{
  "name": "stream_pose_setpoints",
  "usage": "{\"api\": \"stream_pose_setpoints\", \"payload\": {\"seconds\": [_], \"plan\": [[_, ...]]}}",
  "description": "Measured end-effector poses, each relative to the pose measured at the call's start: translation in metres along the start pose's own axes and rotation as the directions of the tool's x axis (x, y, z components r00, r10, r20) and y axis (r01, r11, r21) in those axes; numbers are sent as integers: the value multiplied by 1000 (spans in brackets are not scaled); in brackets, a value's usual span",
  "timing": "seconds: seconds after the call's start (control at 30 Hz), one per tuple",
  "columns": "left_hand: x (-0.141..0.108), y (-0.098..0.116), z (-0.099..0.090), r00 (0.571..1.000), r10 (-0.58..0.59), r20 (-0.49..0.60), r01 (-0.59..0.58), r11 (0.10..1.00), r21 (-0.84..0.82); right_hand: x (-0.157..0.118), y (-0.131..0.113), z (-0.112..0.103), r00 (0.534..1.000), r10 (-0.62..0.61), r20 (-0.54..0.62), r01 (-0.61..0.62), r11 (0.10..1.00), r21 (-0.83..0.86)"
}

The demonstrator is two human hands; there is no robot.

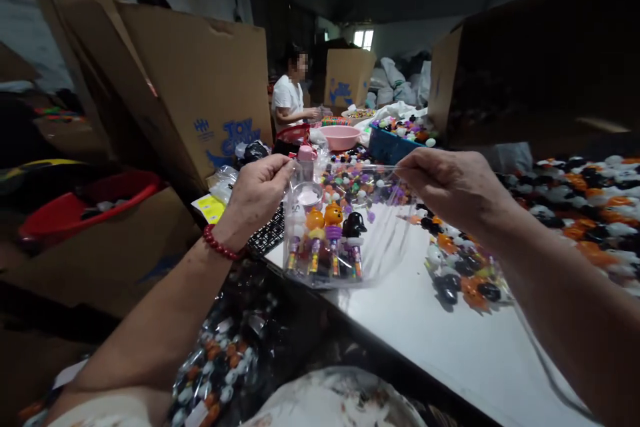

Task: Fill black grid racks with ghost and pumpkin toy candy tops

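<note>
A clear plastic bag (385,240) is stretched upright between my two hands, above the near edge of the white table (400,340). Several small figure-topped toys (334,240) stand side by side inside it, with orange, black and white heads. My left hand (265,190), with a red bead bracelet (220,243) at the wrist, pinches the bag's upper left corner. At the upper right corner, my right hand (443,177) is closed on the film. Just right of the bag, a loose pile of toy heads (463,273) lies on the table.
Toy parts (590,207) are heaped at the right beside a large box. A blue bin (397,143) and a pink basin (341,138) stand farther back. Filled bags (215,360) lie below left. Cardboard boxes (200,73) rise at left; a person in white (289,97) sits behind.
</note>
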State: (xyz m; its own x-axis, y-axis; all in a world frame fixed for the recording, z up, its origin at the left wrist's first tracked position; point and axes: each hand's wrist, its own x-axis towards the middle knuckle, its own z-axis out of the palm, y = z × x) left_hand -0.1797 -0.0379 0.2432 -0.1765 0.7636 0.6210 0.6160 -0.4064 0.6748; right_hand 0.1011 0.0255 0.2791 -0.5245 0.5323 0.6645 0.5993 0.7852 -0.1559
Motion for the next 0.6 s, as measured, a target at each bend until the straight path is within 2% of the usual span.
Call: {"api": "stream_pose_setpoints", "payload": {"seconds": [0.07, 0.17, 0.33, 0.47, 0.6], "plan": [[-2, -11, 6, 998, -28, -58, 26, 999, -32, 4, 5, 10, 1000, 5, -19, -6, 1000, -10], [0, -24, 26, 991, -50, -121, 42, 997, -64, 9, 17, 23, 998, 52, -35, -53, 998, -45], [4, -28, 69, 976, 46, -215, -63, 995, -71, 3, 44, 26, 987, 126, -101, -131, 990, -46], [-8, -29, 104, 963, 121, -241, -150, 983, -105, -26, 64, 20, 980, 152, -125, -158, 987, -34], [-33, -31, 135, 963, 182, -197, -212, 967, -143, -68, 74, 17, 968, 222, -114, -221, 975, 20]]}}
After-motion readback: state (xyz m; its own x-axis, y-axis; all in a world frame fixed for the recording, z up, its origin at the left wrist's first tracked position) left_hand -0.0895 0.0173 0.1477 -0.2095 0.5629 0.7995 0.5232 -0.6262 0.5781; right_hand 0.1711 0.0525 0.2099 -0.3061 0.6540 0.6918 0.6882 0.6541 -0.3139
